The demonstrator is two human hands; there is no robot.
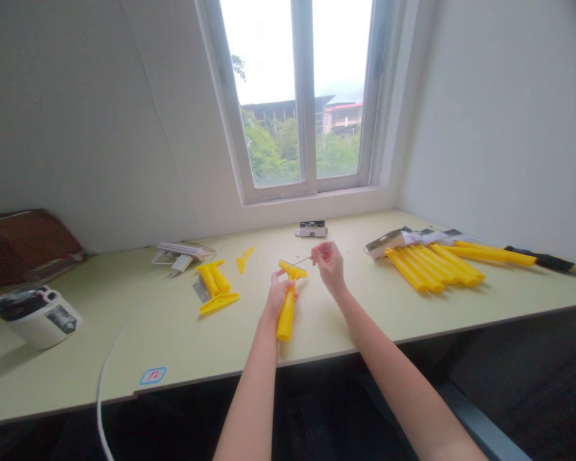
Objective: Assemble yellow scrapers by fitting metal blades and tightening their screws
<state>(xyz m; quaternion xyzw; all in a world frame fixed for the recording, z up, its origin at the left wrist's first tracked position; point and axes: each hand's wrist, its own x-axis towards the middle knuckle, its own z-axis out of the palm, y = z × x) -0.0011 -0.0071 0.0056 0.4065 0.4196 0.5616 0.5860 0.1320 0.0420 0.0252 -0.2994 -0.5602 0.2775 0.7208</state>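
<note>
forearms (252,397) cross table edge (317,357), scraper (286,317) held inboard

Left hand (277,294) grips while right hand (329,264) pinches.

This is looking like a small workroom: a long pale table (177,339) is standing against white walls (499,128) below a window (303,96), yellow handles (425,269) are lying in a row, and a small label (153,375) is marking the table's front edge.
</note>
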